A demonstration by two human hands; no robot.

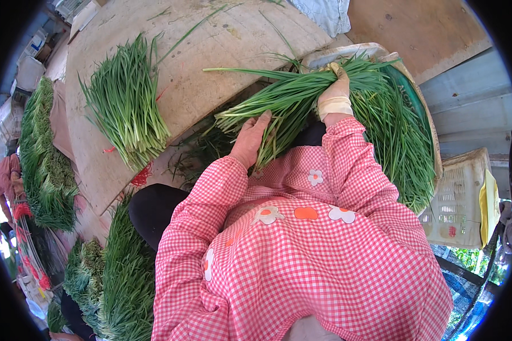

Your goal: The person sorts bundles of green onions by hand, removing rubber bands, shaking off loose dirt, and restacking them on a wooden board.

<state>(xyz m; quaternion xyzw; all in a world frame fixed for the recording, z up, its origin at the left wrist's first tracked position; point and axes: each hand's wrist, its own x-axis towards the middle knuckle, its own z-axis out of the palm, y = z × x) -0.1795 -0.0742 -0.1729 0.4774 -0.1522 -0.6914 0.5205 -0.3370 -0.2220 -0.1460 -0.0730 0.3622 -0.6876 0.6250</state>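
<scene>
Garlic chives (294,91) lie across in front of me as a loose bunch, pale stem ends to the left and green tips to the right. My right hand (335,85), with a pale band or glove cuff at its wrist, grips them around the middle. At the stem end, my left hand (251,138) has its thumb raised and its fingers around some stalks that droop toward my lap; its fingertips are partly hidden. Below and right of my right hand, more chives (392,140) fill a large tub with a pale rim (431,132).
A chive bundle (128,102) lies on the wooden board (222,47), near red ties (141,175). Further bundles (128,273) stand at lower left, beside a long pile (47,157). A plastic crate (456,200) is at right. Another person (9,179) is at far left.
</scene>
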